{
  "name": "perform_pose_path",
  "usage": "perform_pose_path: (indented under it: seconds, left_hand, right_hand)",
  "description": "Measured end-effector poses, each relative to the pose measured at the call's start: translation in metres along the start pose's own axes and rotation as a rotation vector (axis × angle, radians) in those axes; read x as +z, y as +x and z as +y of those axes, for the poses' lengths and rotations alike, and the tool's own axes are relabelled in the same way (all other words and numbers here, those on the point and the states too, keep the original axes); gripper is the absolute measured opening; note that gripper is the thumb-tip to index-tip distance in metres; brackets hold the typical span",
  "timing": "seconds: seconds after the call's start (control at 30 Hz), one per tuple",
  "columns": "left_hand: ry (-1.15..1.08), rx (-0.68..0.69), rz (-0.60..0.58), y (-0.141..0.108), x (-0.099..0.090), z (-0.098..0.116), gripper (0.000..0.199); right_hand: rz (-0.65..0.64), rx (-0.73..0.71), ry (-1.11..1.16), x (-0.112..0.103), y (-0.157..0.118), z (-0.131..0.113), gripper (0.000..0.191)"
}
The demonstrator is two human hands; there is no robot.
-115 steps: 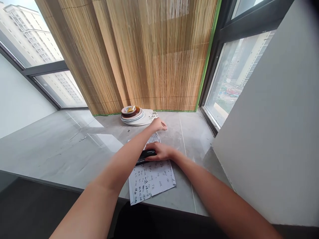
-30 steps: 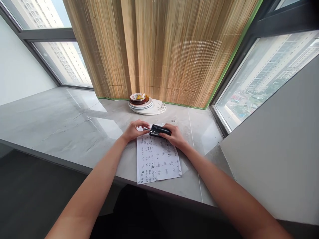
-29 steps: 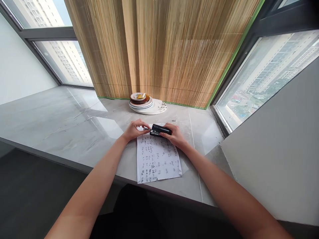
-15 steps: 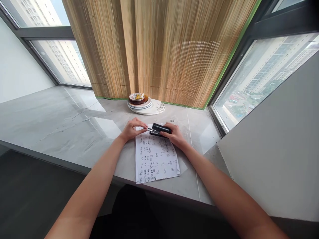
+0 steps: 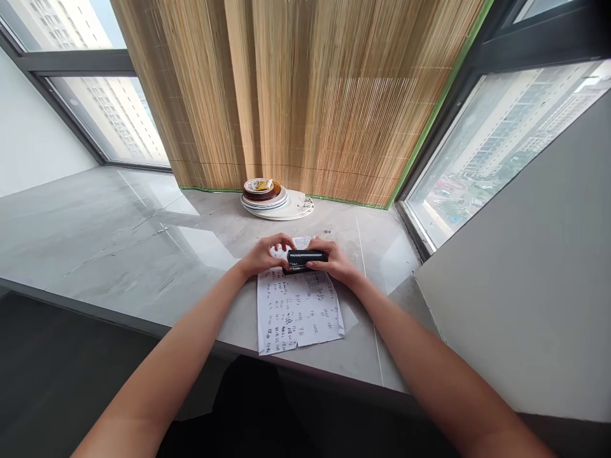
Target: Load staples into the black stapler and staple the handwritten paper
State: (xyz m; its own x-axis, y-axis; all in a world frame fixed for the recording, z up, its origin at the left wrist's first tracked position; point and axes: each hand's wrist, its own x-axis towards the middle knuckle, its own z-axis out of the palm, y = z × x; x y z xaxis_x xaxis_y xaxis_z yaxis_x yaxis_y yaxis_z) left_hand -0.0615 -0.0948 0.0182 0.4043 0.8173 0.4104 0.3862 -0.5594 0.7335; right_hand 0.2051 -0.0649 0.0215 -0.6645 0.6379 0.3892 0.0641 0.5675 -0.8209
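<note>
"Where's the black stapler (image 5: 300, 256)?"
"Over the far part of the written sheet (image 5: 298, 312), the right hand (image 5: 335, 262)'s grip closed around it."
"The left hand (image 5: 262, 257)?"
"Above the sheet too, touching the stapler's end; whether gripping, I can't tell."

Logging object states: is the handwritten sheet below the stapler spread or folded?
Spread: the handwritten sheet lies open on the tiled countertop, rows of writing facing up; the stapler hides part.
</note>
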Motion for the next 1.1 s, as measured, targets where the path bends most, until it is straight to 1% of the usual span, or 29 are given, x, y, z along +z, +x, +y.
perform_pose_path:
  seconds: [0.07, 0.13, 0.2, 0.23, 0.33, 0.4, 0.43, 0.5, 0.57, 0.6, 0.63, 0.67, 0.7, 0.73, 0.8, 0.87, 1.0, 1.1]
  left_hand:
    - [0.023, -0.007, 0.000, 0.002, 0.002, 0.000, 0.045]
    - [0.036, -0.005, 0.037, 0.002, 0.002, -0.001, 0.046]
    - [0.062, -0.010, 0.056, 0.002, 0.000, -0.003, 0.043]
    - [0.090, -0.014, 0.049, 0.002, -0.002, -0.005, 0.041]
    - [0.252, 0.002, -0.064, -0.001, -0.007, -0.009, 0.038]
    - [0.376, 0.026, -0.133, -0.003, -0.010, -0.011, 0.035]
    - [0.426, 0.033, -0.141, -0.003, -0.011, -0.010, 0.032]
    - [0.493, 0.043, -0.099, -0.002, -0.008, -0.005, 0.026]
    - [0.512, 0.075, -0.060, 0.002, 0.001, 0.002, 0.023]
    - [0.497, 0.107, -0.073, 0.005, 0.008, 0.006, 0.023]
    - [0.468, 0.143, -0.114, 0.007, 0.015, 0.011, 0.024]
    - [0.433, 0.181, -0.181, 0.009, 0.022, 0.014, 0.028]
    - [0.403, 0.210, -0.248, 0.011, 0.028, 0.016, 0.032]
    - [0.382, 0.226, -0.297, 0.011, 0.032, 0.018, 0.036]
    - [0.364, 0.223, -0.335, 0.010, 0.036, 0.017, 0.041]
    - [0.353, 0.204, -0.323, 0.008, 0.035, 0.016, 0.041]
    - [0.242, 0.229, -0.305, 0.005, 0.034, 0.016, 0.036]
    - [0.176, 0.255, -0.341, 0.005, 0.037, 0.021, 0.035]
  right_hand:
    - [-0.001, -0.003, -0.040, 0.001, 0.000, -0.001, 0.041]
    - [0.021, -0.005, -0.060, 0.003, 0.001, -0.001, 0.040]
    - [0.094, -0.003, -0.053, 0.007, 0.002, -0.001, 0.038]
    - [0.157, 0.002, -0.047, 0.008, 0.002, -0.001, 0.037]
    - [0.339, 0.051, -0.064, 0.004, 0.001, -0.004, 0.033]
    - [0.384, 0.119, -0.123, -0.008, -0.005, -0.009, 0.031]
    - [0.382, 0.165, -0.160, -0.016, -0.009, -0.012, 0.030]
    - [0.331, 0.277, -0.243, -0.034, -0.021, -0.019, 0.026]
    - [0.282, 0.386, -0.333, -0.051, -0.033, -0.026, 0.023]
    - [0.281, 0.425, -0.377, -0.058, -0.039, -0.027, 0.021]
    - [0.292, 0.452, -0.414, -0.064, -0.043, -0.028, 0.020]
    - [0.300, 0.472, -0.440, -0.069, -0.048, -0.027, 0.020]
    - [0.291, 0.487, -0.457, -0.073, -0.051, -0.026, 0.020]
    - [0.255, 0.499, -0.465, -0.076, -0.053, -0.025, 0.020]
    - [0.146, 0.510, -0.470, -0.081, -0.057, -0.022, 0.020]
    - [0.064, 0.486, -0.475, -0.083, -0.058, -0.022, 0.020]
    - [-0.061, 0.417, -0.424, -0.079, -0.057, -0.026, 0.023]
    - [-0.114, 0.403, -0.394, -0.073, -0.055, -0.028, 0.027]
